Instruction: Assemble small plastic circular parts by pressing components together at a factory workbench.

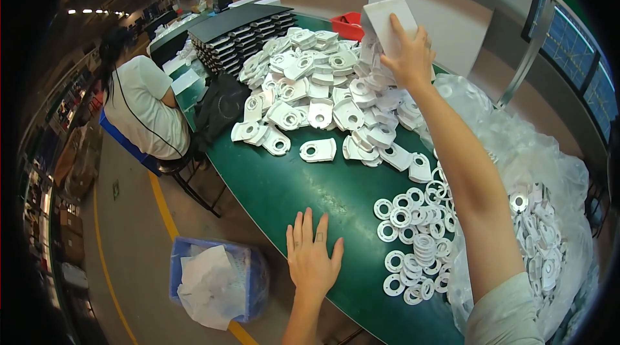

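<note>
My right hand [411, 57] reaches far out over the table and grips a white, flat rectangular box-like piece [391, 20], its fingers across the face. What it holds stands tilted above the back of a large heap of white plastic parts [310, 70], each rounded at one end with a round hole. My left hand [313, 254] rests on the green table [284, 183] by its near left edge, fingers spread and nothing in them. Between the heap and my left hand lies a single white part [318, 150]. White flat rings [400, 217] lie loose and stacked beneath my right forearm.
A clear plastic bag [549, 164] with more white parts fills the right side. Stacked black trays [239, 28] and a red bin [349, 26] stand at the back. A blue bin [252, 280] sits on the floor at left. Another person [145, 99] sits at the table's left.
</note>
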A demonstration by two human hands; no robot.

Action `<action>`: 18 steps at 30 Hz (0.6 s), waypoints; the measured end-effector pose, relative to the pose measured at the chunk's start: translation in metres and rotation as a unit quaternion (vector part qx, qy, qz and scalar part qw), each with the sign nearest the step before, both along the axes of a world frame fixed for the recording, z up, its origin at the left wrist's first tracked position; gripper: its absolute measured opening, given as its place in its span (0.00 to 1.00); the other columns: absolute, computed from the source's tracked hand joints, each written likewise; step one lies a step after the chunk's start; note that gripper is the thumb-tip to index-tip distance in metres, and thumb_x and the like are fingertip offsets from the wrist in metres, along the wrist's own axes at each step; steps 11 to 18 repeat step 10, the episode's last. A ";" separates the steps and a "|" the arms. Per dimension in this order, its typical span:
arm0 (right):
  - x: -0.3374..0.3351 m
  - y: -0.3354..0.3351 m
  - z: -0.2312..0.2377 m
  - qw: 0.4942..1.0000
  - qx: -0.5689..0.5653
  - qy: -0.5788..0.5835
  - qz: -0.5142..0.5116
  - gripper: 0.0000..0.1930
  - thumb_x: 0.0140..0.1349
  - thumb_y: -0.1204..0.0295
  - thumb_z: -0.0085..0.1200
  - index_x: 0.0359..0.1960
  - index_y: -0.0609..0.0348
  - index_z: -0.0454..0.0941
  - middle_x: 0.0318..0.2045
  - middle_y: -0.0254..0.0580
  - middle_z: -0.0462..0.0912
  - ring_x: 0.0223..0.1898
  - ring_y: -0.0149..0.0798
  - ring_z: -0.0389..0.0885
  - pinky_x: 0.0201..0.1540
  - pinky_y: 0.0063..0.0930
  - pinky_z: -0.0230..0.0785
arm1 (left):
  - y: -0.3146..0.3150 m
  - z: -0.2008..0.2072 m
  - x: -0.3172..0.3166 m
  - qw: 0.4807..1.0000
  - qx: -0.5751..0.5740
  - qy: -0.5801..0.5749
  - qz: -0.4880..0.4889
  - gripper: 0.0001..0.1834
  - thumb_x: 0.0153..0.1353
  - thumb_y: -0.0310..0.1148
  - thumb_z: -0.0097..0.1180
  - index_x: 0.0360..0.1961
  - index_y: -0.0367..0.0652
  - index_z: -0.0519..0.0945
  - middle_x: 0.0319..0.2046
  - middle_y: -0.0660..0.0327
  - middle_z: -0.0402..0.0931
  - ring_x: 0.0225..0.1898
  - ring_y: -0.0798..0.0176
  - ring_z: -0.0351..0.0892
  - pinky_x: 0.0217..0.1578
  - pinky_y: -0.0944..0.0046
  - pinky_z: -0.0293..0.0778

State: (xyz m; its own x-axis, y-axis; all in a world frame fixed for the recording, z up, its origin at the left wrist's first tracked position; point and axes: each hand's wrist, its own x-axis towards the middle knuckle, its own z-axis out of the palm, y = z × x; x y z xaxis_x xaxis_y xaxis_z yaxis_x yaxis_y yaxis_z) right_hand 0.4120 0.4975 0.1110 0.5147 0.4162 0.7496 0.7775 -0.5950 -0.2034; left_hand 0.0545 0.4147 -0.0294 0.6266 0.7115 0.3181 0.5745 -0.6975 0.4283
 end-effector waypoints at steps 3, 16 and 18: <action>0.001 -0.008 -0.014 0.997 -0.016 -0.068 0.024 0.48 0.41 0.63 0.69 0.66 0.19 0.56 0.59 0.57 0.60 0.59 0.58 0.63 0.54 0.53 0.61 | 0.001 0.000 0.000 1.000 0.002 -0.002 0.000 0.27 0.55 0.40 0.59 0.57 0.44 0.72 0.62 0.50 0.63 0.65 0.48 0.57 0.65 0.49 0.51; -0.006 -0.019 -0.032 0.989 -0.035 -0.132 0.050 0.49 0.39 0.65 0.70 0.66 0.19 0.57 0.60 0.54 0.58 0.58 0.56 0.64 0.55 0.52 0.60 | 0.000 0.000 0.000 1.000 -0.002 0.001 0.001 0.28 0.55 0.40 0.59 0.57 0.44 0.72 0.62 0.50 0.62 0.66 0.48 0.57 0.66 0.49 0.50; -0.006 -0.019 -0.032 0.989 -0.035 -0.132 0.050 0.49 0.39 0.65 0.70 0.66 0.19 0.57 0.60 0.54 0.58 0.58 0.56 0.64 0.55 0.52 0.60 | 0.000 0.000 0.000 1.000 -0.002 0.001 0.001 0.28 0.55 0.40 0.59 0.57 0.44 0.72 0.62 0.50 0.62 0.66 0.48 0.57 0.66 0.49 0.50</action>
